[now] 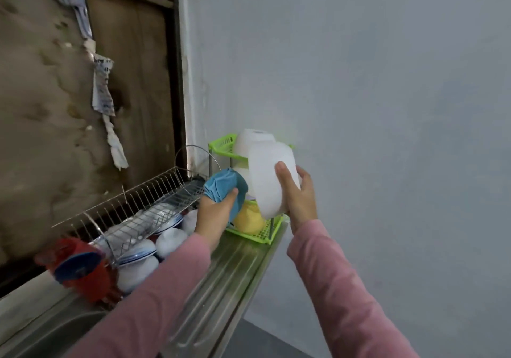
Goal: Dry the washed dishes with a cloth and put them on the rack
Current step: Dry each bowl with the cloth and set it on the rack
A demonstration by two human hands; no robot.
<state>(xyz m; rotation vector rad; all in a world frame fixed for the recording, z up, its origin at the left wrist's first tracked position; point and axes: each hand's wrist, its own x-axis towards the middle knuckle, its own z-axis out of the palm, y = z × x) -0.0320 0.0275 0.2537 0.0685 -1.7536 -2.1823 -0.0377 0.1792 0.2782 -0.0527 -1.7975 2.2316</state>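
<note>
Bowl point(269, 180) on its side, in front of the green rack point(221, 143) at the counter's point(235, 261) far end. Right hand point(297, 194): thumb on the wall, fingers point(305, 178) curled behind, clamped on it. Left hand point(214, 215) bunches the cloth point(225, 185) just beside. Probably racking: turn rim down, seat beside racked bowl point(253, 138), release once settled.

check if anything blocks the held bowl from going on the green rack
Partly. An upturned white bowl sits on the top tier of the rack, right behind the held bowl in the right hand. A yellow bowl sits on the lower tier. The left hand and cloth are aside.
</note>
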